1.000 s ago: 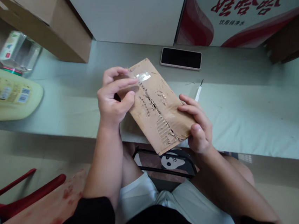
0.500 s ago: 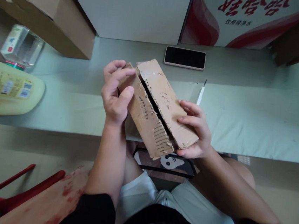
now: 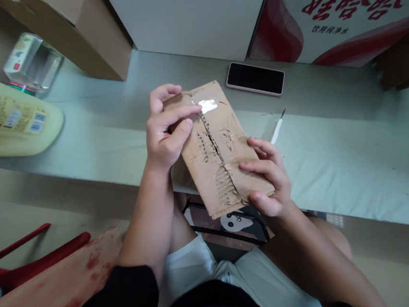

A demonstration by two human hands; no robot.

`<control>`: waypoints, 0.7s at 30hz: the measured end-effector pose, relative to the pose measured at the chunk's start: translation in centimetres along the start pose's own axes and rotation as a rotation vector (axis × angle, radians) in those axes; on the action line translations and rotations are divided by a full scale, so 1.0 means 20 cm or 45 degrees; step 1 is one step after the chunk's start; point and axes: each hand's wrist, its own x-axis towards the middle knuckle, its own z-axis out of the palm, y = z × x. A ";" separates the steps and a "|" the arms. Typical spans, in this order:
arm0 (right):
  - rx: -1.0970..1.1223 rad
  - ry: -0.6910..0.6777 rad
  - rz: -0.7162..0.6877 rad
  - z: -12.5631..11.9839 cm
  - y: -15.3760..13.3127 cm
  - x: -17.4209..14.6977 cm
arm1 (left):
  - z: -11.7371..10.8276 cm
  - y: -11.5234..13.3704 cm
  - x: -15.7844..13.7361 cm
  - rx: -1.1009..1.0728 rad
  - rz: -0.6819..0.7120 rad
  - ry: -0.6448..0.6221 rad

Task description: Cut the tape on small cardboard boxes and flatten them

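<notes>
The half-curled left hand (image 3: 166, 130) and right hand (image 3: 273, 172) are clamped on opposite ends of a cardboard box (image 3: 211, 154), both reaching forward over the tabletop's (image 3: 342, 147) edge.

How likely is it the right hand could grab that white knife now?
Probably yes: the white knife lies close beyond the right hand with nothing visible between, though that hand is busy holding the cardboard box.

Short black sleeves (image 3: 122, 290) — pale, whitish shorts (image 3: 190, 265).
</notes>
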 end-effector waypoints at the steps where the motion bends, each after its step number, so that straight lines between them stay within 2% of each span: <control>1: -0.006 0.000 0.015 0.00 0.00 0.00 | 0.00 0.00 0.00 0.009 -0.005 0.003; 6: 0.006 0.005 0.111 0.00 0.00 -0.03 | 0.00 0.00 0.00 0.010 -0.027 0.022; 9: 0.004 0.023 0.275 0.01 0.00 -0.05 | -0.02 0.03 0.01 0.009 -0.104 0.033; 12: 0.071 0.019 0.456 0.01 -0.01 -0.05 | -0.07 0.01 0.04 -0.088 -0.172 0.123; 15: 0.127 0.023 0.611 0.01 -0.02 -0.02 | -0.15 -0.07 0.06 -0.221 -0.168 0.255; 17: 0.105 -0.071 0.795 0.01 -0.02 0.00 | -0.20 -0.14 0.07 -0.222 -0.087 0.336; 19: 0.141 -0.231 0.932 0.01 -0.03 0.02 | -0.24 -0.20 0.06 -0.181 -0.010 0.344; 21: 0.258 -0.336 0.887 0.01 -0.03 0.03 | -0.26 -0.23 0.06 -0.163 -0.029 0.362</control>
